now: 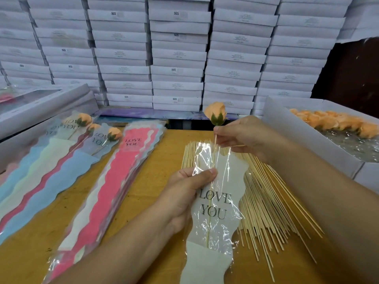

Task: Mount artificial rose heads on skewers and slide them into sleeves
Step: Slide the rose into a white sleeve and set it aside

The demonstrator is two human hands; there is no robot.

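Note:
An orange rose head with green sepals sits on a thin wooden skewer. My right hand pinches the skewer just below the flower. The skewer's lower part runs down inside a clear sleeve with a white wavy panel printed "LOVE YOU". My left hand grips the sleeve's left edge near its open top, thumb on the front. The sleeve lies over a heap of loose skewers on the wooden table.
A stack of unfilled sleeves, pink on top, lies left of centre. Sleeved roses fan out at the far left. A white box of orange rose heads stands at the right. White boxes are stacked along the back.

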